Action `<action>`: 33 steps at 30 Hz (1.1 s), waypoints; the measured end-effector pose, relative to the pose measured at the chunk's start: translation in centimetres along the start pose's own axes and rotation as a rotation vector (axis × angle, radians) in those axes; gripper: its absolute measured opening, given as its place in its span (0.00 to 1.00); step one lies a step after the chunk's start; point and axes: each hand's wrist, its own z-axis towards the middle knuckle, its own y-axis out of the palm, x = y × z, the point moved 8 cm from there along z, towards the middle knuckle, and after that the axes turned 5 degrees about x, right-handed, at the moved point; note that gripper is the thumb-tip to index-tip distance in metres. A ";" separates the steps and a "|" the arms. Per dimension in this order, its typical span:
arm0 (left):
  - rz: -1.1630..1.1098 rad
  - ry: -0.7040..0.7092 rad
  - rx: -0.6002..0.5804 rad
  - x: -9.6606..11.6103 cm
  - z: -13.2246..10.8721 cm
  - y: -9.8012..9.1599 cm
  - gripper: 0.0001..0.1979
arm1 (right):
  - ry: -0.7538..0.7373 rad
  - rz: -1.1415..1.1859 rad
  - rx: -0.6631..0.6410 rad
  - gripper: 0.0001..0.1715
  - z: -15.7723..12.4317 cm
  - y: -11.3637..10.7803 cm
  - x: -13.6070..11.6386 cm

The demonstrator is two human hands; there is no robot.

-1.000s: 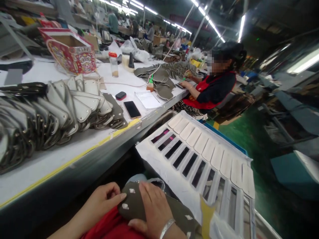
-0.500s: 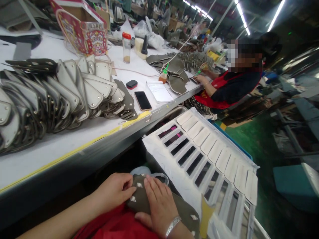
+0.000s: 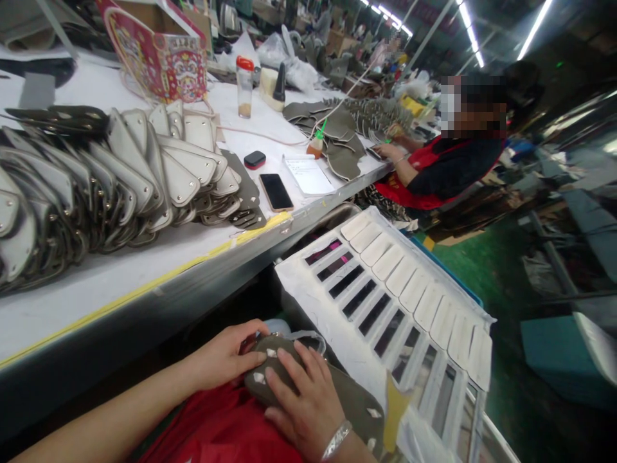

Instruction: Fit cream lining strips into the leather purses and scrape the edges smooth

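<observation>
An olive-grey leather-like piece (image 3: 354, 393) with small pale diamond patches lies across my lap, over a red apron (image 3: 216, 427). At its left end my left hand (image 3: 238, 354) grips the edge, thumb on top and index finger stretched to the far edge; its other fingers are partly hidden. My right hand (image 3: 308, 399) rests on top of the same piece with fingers spread, a silver bracelet at the wrist. A pale clear strip or loop (image 3: 308, 335) shows just beyond the piece. What lies underneath is hidden.
On the white table (image 3: 96, 308) sit stacked riveted panels (image 3: 130, 173), a phone (image 3: 276, 192) and a notepad (image 3: 308, 175). A slatted white rack (image 3: 332, 302) bearing pale strips (image 3: 409, 283) stands close on my right. Beyond it a co-worker (image 3: 443, 167) sits at the table.
My left fingers have opened out somewhat, the index reaching over the far edge. My right fingers have spread and bent more on the piece. The view has shifted slightly.
</observation>
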 end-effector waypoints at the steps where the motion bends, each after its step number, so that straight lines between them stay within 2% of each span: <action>1: 0.003 0.014 0.025 0.1 0.0 -0.1 0.12 | 0.003 -0.005 -0.025 0.27 0.1 0.3 -0.1; 6: 0.058 0.070 0.146 1.2 -0.1 -0.2 0.12 | 0.023 -0.008 -0.083 0.30 0.1 1.2 0.0; 9: 0.065 0.042 0.124 1.1 -0.2 0.2 0.13 | 0.054 0.053 -0.030 0.35 -0.8 0.7 0.8; 12: 0.126 0.017 0.107 0.7 -0.4 0.0 0.16 | 0.191 0.071 0.014 0.48 -2.9 -0.2 2.6; 14: 0.179 0.058 0.111 0.8 -0.4 -0.1 0.17 | 0.279 0.050 0.009 0.54 -4.4 -0.6 3.6; 17: 0.153 0.166 0.073 1.5 -0.2 0.5 0.17 | 0.337 0.055 -0.028 0.55 -5.1 -0.4 3.8; 22: -0.042 0.154 0.070 0.7 0.3 1.4 0.13 | 0.334 0.171 -0.102 0.57 -1.4 2.1 2.1; 25: -0.115 0.154 0.068 0.1 0.5 1.5 0.13 | 0.401 0.231 -0.122 0.55 0.8 3.4 1.9; 30: -0.199 0.138 0.055 -0.8 0.6 1.5 0.13 | 0.459 0.290 -0.130 0.40 2.1 3.4 2.0; 33: -0.263 0.134 0.052 -1.0 0.7 1.6 0.13 | 0.483 0.275 -0.128 0.45 2.2 3.2 2.1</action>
